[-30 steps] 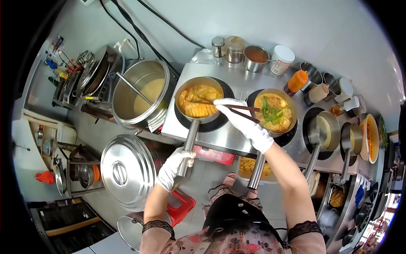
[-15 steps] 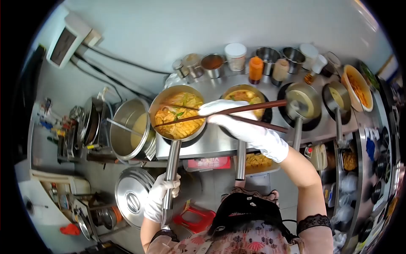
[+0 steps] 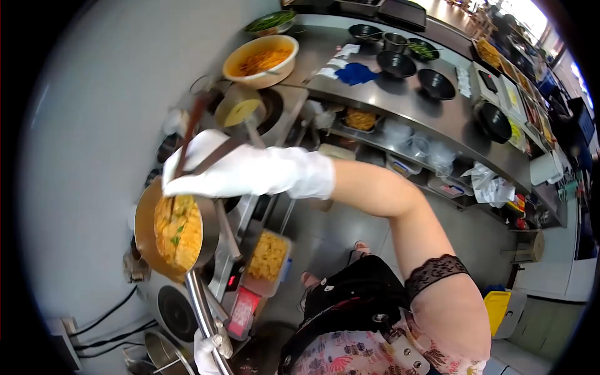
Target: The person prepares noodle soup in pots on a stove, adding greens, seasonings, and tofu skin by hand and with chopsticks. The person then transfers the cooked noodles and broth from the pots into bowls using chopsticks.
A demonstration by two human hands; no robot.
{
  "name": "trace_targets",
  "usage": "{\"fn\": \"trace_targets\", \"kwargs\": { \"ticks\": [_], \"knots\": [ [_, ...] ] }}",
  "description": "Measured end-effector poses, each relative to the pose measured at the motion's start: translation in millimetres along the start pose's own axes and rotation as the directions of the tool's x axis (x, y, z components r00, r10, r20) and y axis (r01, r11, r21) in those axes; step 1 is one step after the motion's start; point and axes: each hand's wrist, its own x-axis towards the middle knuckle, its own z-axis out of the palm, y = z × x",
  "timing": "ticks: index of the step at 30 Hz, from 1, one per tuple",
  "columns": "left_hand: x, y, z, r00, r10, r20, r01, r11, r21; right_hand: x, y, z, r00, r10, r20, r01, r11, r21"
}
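My left hand, in a white glove, is closed round the long metal handle of a saucepan at the lower left. Orange-yellow food with bits of green lies in this tilted pan. My gloved right hand grips dark red-brown chopsticks just above the pan, their lower tips reaching down to the food. A bare round black hob shows below the pan. Beyond my right hand stands a smaller saucepan with pale yellow liquid.
A wide bowl of orange food stands at the upper left. Black bowls and a blue cloth lie on the steel counter. A tub of yellow food and a red box sit below the stove's edge.
The view has swung right toward the steel counter. The left-hand saucepan has been lifted off its hob and tilted. My right hand has stayed over it with the chopsticks.
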Motion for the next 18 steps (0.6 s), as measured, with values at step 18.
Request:
{"fn": "trace_targets", "kwargs": {
  "ticks": [18],
  "knots": [
    [267.9,31.9,385.7,0.683,-0.48,0.551,0.192,0.846,0.498,-232.5,-101.8,-375.3,0.829,0.088,-0.552,-0.292,0.91,-0.294]
  ]
}}
